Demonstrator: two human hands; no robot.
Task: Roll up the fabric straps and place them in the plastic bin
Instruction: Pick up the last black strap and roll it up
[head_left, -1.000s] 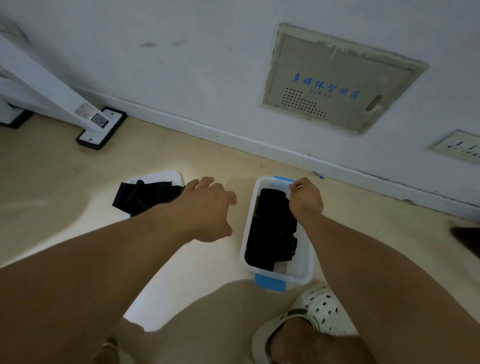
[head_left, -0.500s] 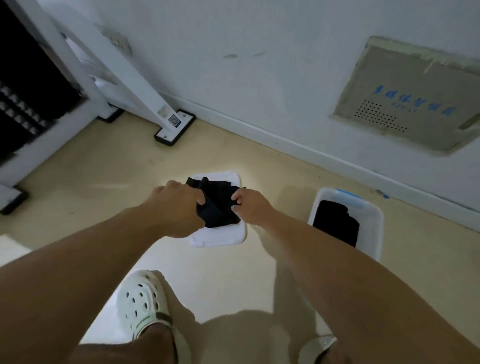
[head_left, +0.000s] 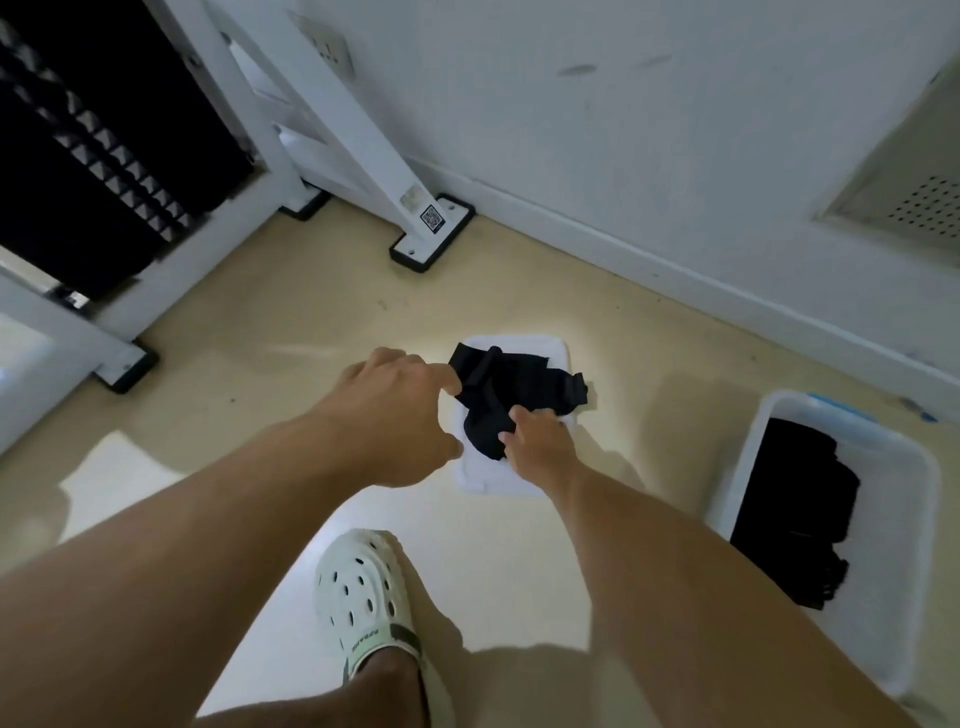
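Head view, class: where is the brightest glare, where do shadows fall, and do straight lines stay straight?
Head view: glare washes out the white lid under the black straps; the person's shadow darkens the floor near the bottom edge, beside the white clog; the skirting board and white frame slant, as a wide lens gives; the rolled straps in the plastic bin show little detail.

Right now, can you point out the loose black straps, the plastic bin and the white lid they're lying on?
loose black straps (head_left: 524, 392): head view, middle of the pile.
plastic bin (head_left: 906, 525): head view, bare inside wall on the right.
white lid (head_left: 550, 345): head view, bare far corner.
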